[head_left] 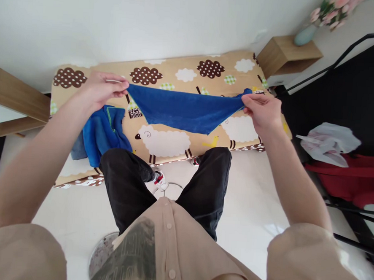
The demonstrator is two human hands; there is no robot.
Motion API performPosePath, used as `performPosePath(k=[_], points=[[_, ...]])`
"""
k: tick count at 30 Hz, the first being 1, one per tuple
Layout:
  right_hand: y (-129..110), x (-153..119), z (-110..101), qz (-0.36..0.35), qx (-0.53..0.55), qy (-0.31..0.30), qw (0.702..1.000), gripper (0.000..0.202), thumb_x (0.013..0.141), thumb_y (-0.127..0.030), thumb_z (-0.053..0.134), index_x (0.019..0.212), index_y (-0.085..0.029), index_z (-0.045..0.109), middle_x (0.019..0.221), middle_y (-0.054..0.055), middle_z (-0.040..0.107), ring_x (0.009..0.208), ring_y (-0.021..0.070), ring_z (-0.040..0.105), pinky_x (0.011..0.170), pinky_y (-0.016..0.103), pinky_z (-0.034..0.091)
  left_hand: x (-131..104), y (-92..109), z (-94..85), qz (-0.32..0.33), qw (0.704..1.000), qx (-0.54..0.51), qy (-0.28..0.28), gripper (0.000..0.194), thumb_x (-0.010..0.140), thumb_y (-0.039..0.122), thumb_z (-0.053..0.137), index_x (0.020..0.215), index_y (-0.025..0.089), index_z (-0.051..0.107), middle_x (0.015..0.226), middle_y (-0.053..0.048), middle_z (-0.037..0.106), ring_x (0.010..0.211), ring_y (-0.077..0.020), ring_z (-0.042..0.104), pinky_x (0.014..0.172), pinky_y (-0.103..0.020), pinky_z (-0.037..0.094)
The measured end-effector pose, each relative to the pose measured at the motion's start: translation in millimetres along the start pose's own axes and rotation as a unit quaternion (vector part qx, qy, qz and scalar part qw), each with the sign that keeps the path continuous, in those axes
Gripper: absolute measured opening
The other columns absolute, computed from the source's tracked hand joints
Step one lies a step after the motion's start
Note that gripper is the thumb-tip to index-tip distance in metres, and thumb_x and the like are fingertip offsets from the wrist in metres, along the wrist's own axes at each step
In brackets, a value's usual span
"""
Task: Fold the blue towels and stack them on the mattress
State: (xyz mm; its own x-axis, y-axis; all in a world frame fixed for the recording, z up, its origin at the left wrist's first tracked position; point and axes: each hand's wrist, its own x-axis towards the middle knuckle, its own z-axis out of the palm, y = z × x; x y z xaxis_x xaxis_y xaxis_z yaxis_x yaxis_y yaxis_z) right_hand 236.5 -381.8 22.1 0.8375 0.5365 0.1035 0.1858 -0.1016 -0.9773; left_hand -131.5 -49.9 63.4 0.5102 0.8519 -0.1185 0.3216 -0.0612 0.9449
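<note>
A blue cloth [182, 108] with a thin green edge is stretched between my two hands above the bed-like surface [202, 147]. My left hand [104, 88] pinches its left corner between thumb and fingers. My right hand [263, 108] pinches the opposite corner. The cloth's middle sags a little, and its lower edge hangs toward me. More blue cloths [103, 130] lie crumpled in a pile below my left hand, with a grey-blue piece at the pile's left side. Behind my right hand a bit of blue fabric [247, 92] shows, partly hidden.
Wooden cabinets [25, 94] stand at the left and right ends of the sheep-patterned cover. A vase [305, 35] of pink flowers tops the right one. At the right are a black railing [350, 57], a white plastic bag [331, 142] and red fabric [355, 178].
</note>
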Motion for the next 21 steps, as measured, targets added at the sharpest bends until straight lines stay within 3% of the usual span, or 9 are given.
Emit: performPosePath(k=[3,7,10,13,17,21], points=[[4,-5,-3,0.053,0.010,-0.016,0.998,0.022,0.089,-0.035,0.088,0.085,-0.018,0.075,0.070,0.003,0.070,0.065,0.0148,0.069,0.065,0.030,0.063,-13,-13,-3.5,-0.044,0.999,-0.023,-0.011,0.021,0.070,0.023,0.094,0.085,0.023,0.079,0.094,-0.008,0.079,0.108,-0.0319,0.077,0.113,-0.053,0.059],[7,-3,8,0.120,0.009,-0.030,0.992,0.011,0.089,-0.018,0.086,0.084,-0.014,0.077,0.069,0.004,0.069,0.058,0.0111,0.066,0.060,0.025,0.060,-14,-33,-2.8,-0.081,0.995,-0.047,-0.021,0.025,0.069,0.021,0.097,0.084,0.024,0.077,0.093,-0.008,0.080,0.104,-0.0299,0.078,0.111,-0.050,0.061],[20,13,27,0.155,0.008,-0.034,0.987,0.011,0.086,-0.010,0.086,0.083,-0.012,0.076,0.067,0.003,0.068,0.057,0.0107,0.066,0.058,0.024,0.059,-1,-45,5.6,-0.105,0.993,-0.059,0.005,0.021,0.074,0.011,0.093,0.084,0.016,0.075,0.089,-0.008,0.078,0.088,-0.0231,0.079,0.112,-0.052,0.061],[43,42,53,0.134,0.029,-0.041,0.990,0.018,0.084,-0.016,0.089,0.078,-0.014,0.072,0.065,0.001,0.067,0.058,0.0125,0.067,0.059,0.027,0.060,23,-54,19.6,-0.115,0.990,-0.071,0.033,0.016,0.080,0.001,0.085,0.084,0.010,0.073,0.085,-0.009,0.076,0.077,-0.0165,0.076,0.111,-0.050,0.060],[55,80,87,0.100,0.013,-0.028,0.995,0.021,0.089,-0.024,0.087,0.082,-0.019,0.068,0.068,-0.001,0.067,0.063,0.0117,0.066,0.068,0.030,0.061,61,-55,32.8,-0.075,0.992,-0.071,0.077,0.022,0.077,0.005,0.089,0.080,0.013,0.069,0.074,-0.005,0.071,0.074,-0.0143,0.072,0.108,-0.047,0.062],[40,100,93,0.025,0.010,-0.007,1.000,0.013,0.098,-0.020,0.078,0.093,-0.021,0.066,0.077,-0.001,0.070,0.066,0.0067,0.060,0.078,0.028,0.056,83,-46,26.9,0.035,0.992,-0.059,0.105,0.027,0.078,0.024,0.095,0.087,0.019,0.070,0.078,0.000,0.072,0.075,-0.0131,0.070,0.105,-0.044,0.064]])
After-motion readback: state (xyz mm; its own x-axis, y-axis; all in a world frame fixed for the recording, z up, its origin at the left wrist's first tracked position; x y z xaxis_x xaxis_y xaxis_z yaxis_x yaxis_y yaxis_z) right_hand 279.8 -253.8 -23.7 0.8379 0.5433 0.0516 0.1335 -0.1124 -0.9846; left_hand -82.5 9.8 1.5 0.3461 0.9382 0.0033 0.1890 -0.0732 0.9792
